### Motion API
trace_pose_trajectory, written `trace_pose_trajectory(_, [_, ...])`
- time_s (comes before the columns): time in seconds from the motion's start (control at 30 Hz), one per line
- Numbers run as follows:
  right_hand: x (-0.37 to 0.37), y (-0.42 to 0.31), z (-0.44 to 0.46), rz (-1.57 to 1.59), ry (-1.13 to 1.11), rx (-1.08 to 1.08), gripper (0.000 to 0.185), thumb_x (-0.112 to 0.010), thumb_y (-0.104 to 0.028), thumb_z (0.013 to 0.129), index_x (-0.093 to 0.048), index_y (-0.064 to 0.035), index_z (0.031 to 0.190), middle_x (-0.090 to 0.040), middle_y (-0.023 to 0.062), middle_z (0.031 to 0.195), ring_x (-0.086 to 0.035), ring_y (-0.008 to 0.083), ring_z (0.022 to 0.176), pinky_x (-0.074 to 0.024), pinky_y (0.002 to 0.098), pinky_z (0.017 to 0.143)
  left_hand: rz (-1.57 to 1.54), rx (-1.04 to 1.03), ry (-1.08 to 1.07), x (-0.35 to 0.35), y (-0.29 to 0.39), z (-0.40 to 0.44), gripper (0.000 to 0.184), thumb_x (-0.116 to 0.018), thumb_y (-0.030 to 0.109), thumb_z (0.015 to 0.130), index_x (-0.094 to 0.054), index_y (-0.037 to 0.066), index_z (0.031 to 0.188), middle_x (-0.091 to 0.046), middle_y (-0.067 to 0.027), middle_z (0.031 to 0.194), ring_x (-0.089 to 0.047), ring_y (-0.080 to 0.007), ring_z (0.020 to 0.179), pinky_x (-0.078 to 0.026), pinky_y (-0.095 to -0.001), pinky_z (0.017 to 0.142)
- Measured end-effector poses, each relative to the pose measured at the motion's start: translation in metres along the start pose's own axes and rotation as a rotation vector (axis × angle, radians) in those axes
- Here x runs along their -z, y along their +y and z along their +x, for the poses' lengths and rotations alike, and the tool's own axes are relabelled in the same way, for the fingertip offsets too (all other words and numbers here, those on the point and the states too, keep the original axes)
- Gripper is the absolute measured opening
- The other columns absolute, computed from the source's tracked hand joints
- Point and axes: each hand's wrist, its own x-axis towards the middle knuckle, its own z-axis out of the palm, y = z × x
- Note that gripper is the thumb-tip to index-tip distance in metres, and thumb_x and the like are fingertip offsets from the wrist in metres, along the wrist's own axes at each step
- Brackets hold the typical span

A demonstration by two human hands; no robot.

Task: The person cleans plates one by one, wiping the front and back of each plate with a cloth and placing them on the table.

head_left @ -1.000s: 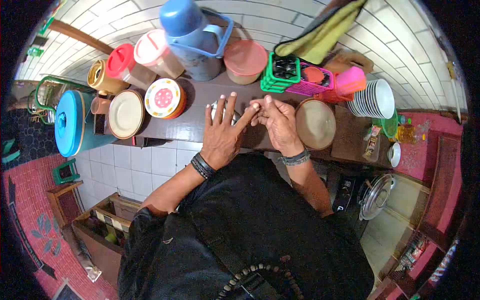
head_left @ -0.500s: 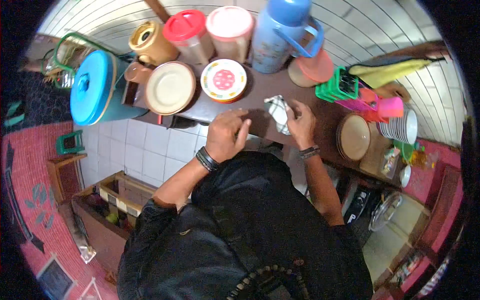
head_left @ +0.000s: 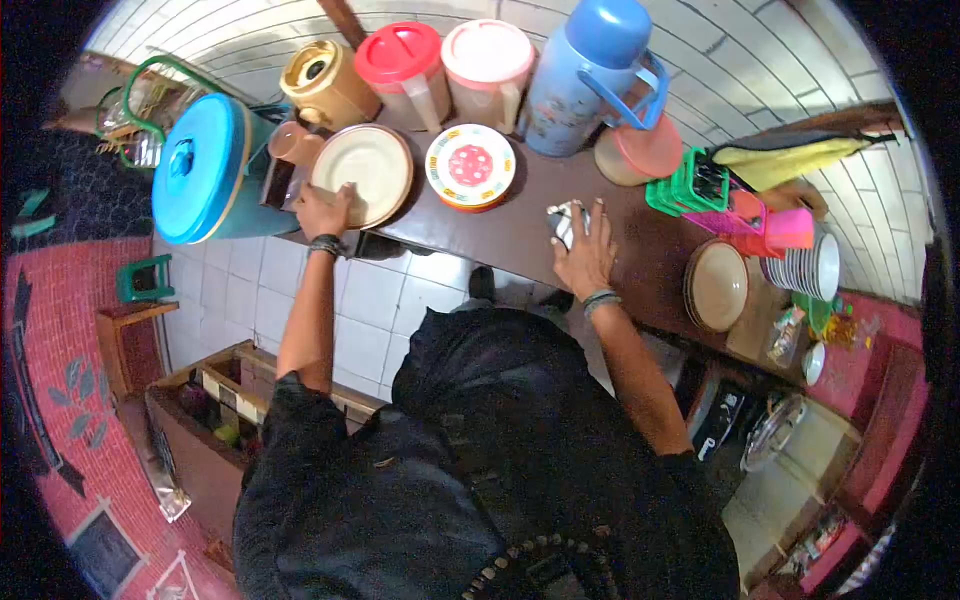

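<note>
My left hand (head_left: 322,210) is at the near left rim of a stack of cream plates (head_left: 365,172) with brown edges. Its thumb lies over the rim of the top plate, and the fingers curl round the side, partly out of sight. On the brown table, my right hand (head_left: 588,252) presses down on a white and dark checked cloth (head_left: 563,226), which is bunched between thumb and fingers and mostly covered by them. Between the hands, farther back, sits a stack of patterned plates (head_left: 470,168) with a red centre design.
Along the back stand a tan jug (head_left: 328,85), two lidded pitchers (head_left: 400,65) and a blue flask (head_left: 585,85). A large blue lidded container (head_left: 195,170) is at left. To the right are a green basket (head_left: 688,182), more plates (head_left: 716,285) and stacked bowls (head_left: 822,266).
My left hand has moved left from above the table's front edge to the cream plates. My right hand has lowered the checked cloth and now lies over it on the table.
</note>
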Motion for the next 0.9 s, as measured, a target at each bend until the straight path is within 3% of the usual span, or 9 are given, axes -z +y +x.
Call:
trace_pose_trajectory(0.07, [-0.004, 0.005, -0.005, -0.005, 0.032, 0.04, 0.078, -0.072, -0.03, 0.092, -0.037, -0.0236, 0.161, -0.027, 0.0227, 0.166, -0.036, 0.0439, 0.146, -0.0383, 0.066, 0.108, -0.029, -0.031, -0.085, -0.001, -0.004, 0.009, 0.092, -0.085, 0.049, 0.078, -0.048, -0.007, 0.142, -0.06, -0.0341, 0.132, -0.057, -0.05, 0.124, -0.048, -0.0534, 0.105])
trace_pose_trajectory(0.2, [-0.016, 0.018, -0.011, -0.077, 0.041, 0.035, 0.075, -0.07, -0.025, 0.091, -0.04, -0.0252, 0.16, -0.036, 0.0171, 0.161, -0.047, 0.0402, 0.134, -0.0422, 0.0589, 0.104, 0.008, -0.139, 0.015, -0.023, -0.045, 0.033, 0.061, -0.083, 0.034, 0.079, -0.064, -0.003, 0.123, -0.069, -0.0282, 0.118, -0.067, -0.0453, 0.111, -0.053, -0.0516, 0.096])
trace_pose_trajectory(0.3, [-0.016, 0.019, -0.017, -0.041, 0.102, 0.035, 0.074, -0.069, -0.026, 0.092, -0.04, -0.0254, 0.16, -0.038, 0.018, 0.16, -0.047, 0.0396, 0.134, -0.0417, 0.0599, 0.105, 0.148, -0.138, 0.065, -0.005, -0.027, 0.03, 0.052, -0.081, 0.034, 0.079, -0.071, -0.004, 0.112, -0.073, -0.0275, 0.107, -0.07, -0.044, 0.102, -0.055, -0.0528, 0.091])
trace_pose_trajectory(0.37, [-0.015, 0.02, -0.021, -0.086, 0.085, 0.02, 0.072, -0.067, -0.027, 0.093, -0.04, -0.0262, 0.16, -0.039, 0.0182, 0.16, -0.047, 0.039, 0.134, -0.0415, 0.0608, 0.104, 0.093, -0.189, 0.083, -0.01, -0.039, 0.038, 0.05, -0.082, 0.034, 0.077, -0.074, -0.005, 0.106, -0.074, -0.0279, 0.096, -0.072, -0.0452, 0.089, -0.058, -0.0525, 0.082])
trace_pose_trajectory(0.5, [-0.016, 0.024, -0.023, -0.071, 0.09, -0.012, 0.072, -0.067, -0.025, 0.093, -0.041, -0.0268, 0.16, -0.038, 0.0181, 0.161, -0.045, 0.0374, 0.136, -0.0403, 0.0592, 0.104, 0.189, -0.181, 0.12, -0.016, -0.06, 0.045, 0.056, -0.084, 0.043, 0.076, -0.074, -0.007, 0.1, -0.074, -0.0277, 0.097, -0.071, -0.0458, 0.092, -0.057, -0.0521, 0.084])
trace_pose_trajectory(0.7, [-0.002, 0.028, -0.027, 0.021, 0.084, 0.071, 0.073, -0.069, -0.022, 0.09, -0.043, -0.0225, 0.158, -0.039, 0.0179, 0.159, -0.043, 0.0378, 0.137, -0.0379, 0.0588, 0.105, 0.071, -0.017, 0.192, -0.016, -0.072, 0.036, 0.066, -0.083, 0.047, 0.08, -0.065, -0.008, 0.112, -0.072, -0.0282, 0.107, -0.071, -0.0441, 0.098, -0.057, -0.0506, 0.086])
trace_pose_trajectory(0.73, [-0.002, 0.031, -0.027, 0.104, 0.047, 0.084, 0.073, -0.065, -0.019, 0.091, -0.04, -0.0214, 0.159, -0.035, 0.02, 0.161, -0.042, 0.0414, 0.139, -0.0382, 0.0665, 0.104, 0.031, 0.001, 0.212, -0.015, -0.073, 0.032, 0.068, -0.083, 0.046, 0.08, -0.062, -0.007, 0.116, -0.072, -0.0277, 0.108, -0.071, -0.0434, 0.098, -0.057, -0.0507, 0.086])
trace_pose_trajectory(0.83, [-0.011, 0.04, -0.024, 0.061, 0.056, 0.149, 0.077, -0.066, -0.016, 0.089, -0.038, -0.0219, 0.16, -0.035, 0.0203, 0.162, -0.043, 0.0415, 0.138, -0.0385, 0.0671, 0.104, -0.057, 0.023, 0.266, -0.012, -0.071, 0.02, 0.069, -0.083, 0.045, 0.081, -0.056, -0.006, 0.12, -0.071, -0.0267, 0.11, -0.072, -0.0421, 0.099, -0.057, -0.0507, 0.085])
trace_pose_trajectory(0.9, [-0.011, 0.048, -0.024, 0.065, -0.01, 0.178, 0.078, -0.066, -0.012, 0.088, -0.037, -0.0214, 0.16, -0.036, 0.0205, 0.162, -0.043, 0.0415, 0.137, -0.0387, 0.0665, 0.105, -0.122, 0.189, 0.332, -0.012, -0.066, 0.013, 0.063, -0.082, 0.041, 0.083, -0.058, -0.006, 0.118, -0.071, -0.027, 0.11, -0.071, -0.0422, 0.1, -0.057, -0.0493, 0.085])
